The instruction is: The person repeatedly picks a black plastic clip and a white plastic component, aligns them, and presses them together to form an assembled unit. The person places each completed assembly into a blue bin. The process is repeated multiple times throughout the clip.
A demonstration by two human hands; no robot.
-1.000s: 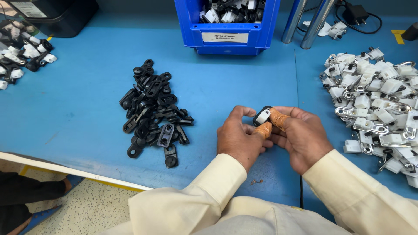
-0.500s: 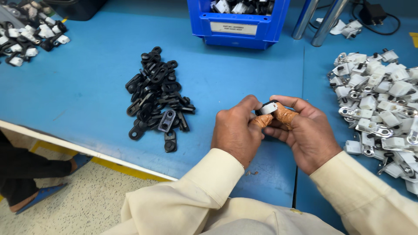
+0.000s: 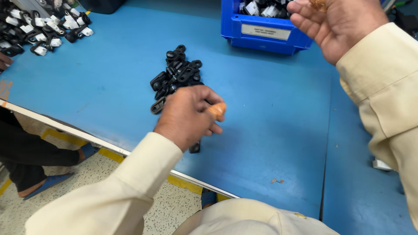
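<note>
Head cam looks down on a blue table point(image 3: 270, 130) with a loose heap of small black plastic clips point(image 3: 176, 76), looped ends and flat tabs all tangled. The left hand point(image 3: 189, 117) sits right over the near edge of that heap, fingers curled down, an orange-capped fingertip showing; can't tell if it's actually pinching a clip since the hand covers them. The right hand point(image 3: 337, 24) hovers half open by the blue bin point(image 3: 265, 32), top cut off.
</note>
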